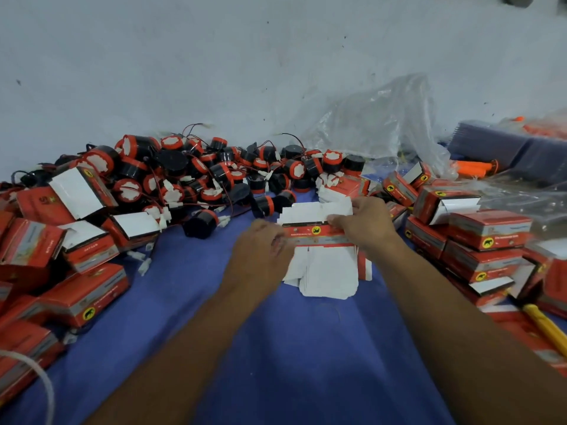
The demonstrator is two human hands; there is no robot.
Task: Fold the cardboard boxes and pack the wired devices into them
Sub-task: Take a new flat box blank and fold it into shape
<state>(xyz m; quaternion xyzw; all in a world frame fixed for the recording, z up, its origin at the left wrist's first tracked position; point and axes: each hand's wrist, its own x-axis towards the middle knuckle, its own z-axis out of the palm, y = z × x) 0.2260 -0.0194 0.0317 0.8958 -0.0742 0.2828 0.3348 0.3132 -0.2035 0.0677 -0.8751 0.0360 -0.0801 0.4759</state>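
Cardboard blank (pixel 316 231): thin printed card with a red band and white flaps, still flat and not yet erected. It is held at the middle of the blue cloth (pixel 276 348), towards its far edge.
Handling: judged light and springy along its creases, easily dented at the corners, with a printed face that is probably slick. The best hold is judged to be the two ends of the red band, so the panels can be squeezed open into a sleeve. The white flaps look too limp to carry any load.
Left hand (pixel 260 250): grasps the left end of the blank, fingers curled round the band. The grip is partly blurred.
Right hand (pixel 365 225): pinches the right end, fingertips on the upper edge of the band where a white flap begins.
Relation: the blank spans between the two hands and touches both.
Stack of blanks (pixel 325 271): lies white side up directly beneath the held blank. Whether the held one is clear of it cannot be told.
Wired devices (pixel 196 173): black cylinders with red rings, thin leads and white connectors, heaped along the far edge left of centre. The bodies are judged rigid and the leads prone to tangling. The nearest lies just beyond the left hand, apart from it.
Folded boxes (pixel 82 296): piled along the left and right edges, several with lids open.
Plastic bag (pixel 374 118): crumpled at the far right.
Yellow tool (pixel 543 326): lies at the right edge, nearer the person.
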